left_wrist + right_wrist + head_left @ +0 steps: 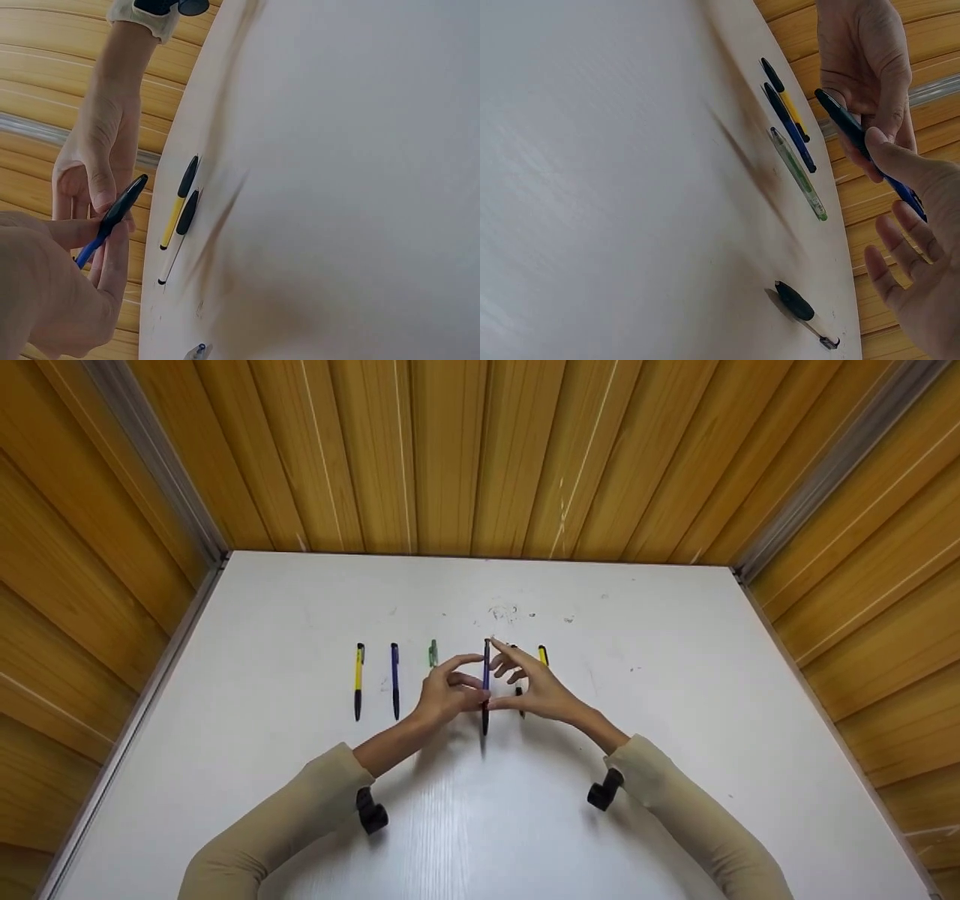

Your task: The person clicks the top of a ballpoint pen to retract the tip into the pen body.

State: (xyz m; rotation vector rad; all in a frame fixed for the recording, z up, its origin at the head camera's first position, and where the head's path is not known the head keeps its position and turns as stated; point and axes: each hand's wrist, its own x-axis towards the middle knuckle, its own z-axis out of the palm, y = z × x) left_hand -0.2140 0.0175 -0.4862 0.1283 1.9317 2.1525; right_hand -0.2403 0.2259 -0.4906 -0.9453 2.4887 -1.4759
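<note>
A blue ballpoint pen with a dark grip is held up above the white table, its dark grip end toward the person. My left hand pinches it from the left between thumb and fingers. From the right, my right hand has its thumb against the pen's dark part and its index fingertip at the far end. Its other fingers are loosely bent and off the pen, spread in the right wrist view. Both wrist views show the raised pen between the two hands.
Left of the hands lie a yellow pen, another blue pen and a green pen, partly hidden. Toward the right lie a pale pen with a black grip and a second yellow pen. Wood-look panels border the table.
</note>
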